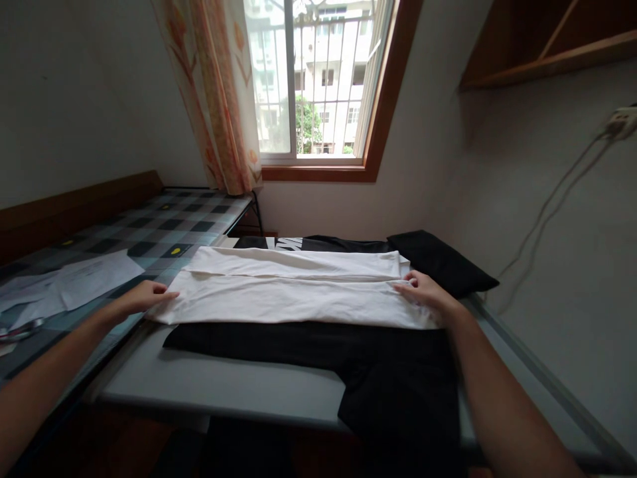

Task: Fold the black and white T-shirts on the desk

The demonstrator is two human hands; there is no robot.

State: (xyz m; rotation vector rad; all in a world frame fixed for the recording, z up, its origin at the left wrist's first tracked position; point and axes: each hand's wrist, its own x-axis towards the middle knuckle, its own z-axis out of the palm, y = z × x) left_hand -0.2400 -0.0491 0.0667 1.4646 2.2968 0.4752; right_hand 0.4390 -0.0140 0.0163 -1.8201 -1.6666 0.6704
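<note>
A white garment (293,299), folded lengthwise into a long strip, lies across a black garment (398,372). My left hand (148,296) pinches the strip's left end between thumb and fingers. At the right end, my right hand (423,291) grips the white cloth near its upper fold, some fingers hidden by the fabric. Below the strip, a black sleeve reaches left, and part of the black cloth hangs over the table's front edge. Another black part with white lettering (288,243) shows behind the white garment.
The garments rest on a pale table (223,385). To the left is a bed with a checked cover (164,222), bearing papers (84,285). A window (318,86) with a flowered curtain (219,99) is ahead. A shelf (547,73) and a power strip with cables (620,123) are at right.
</note>
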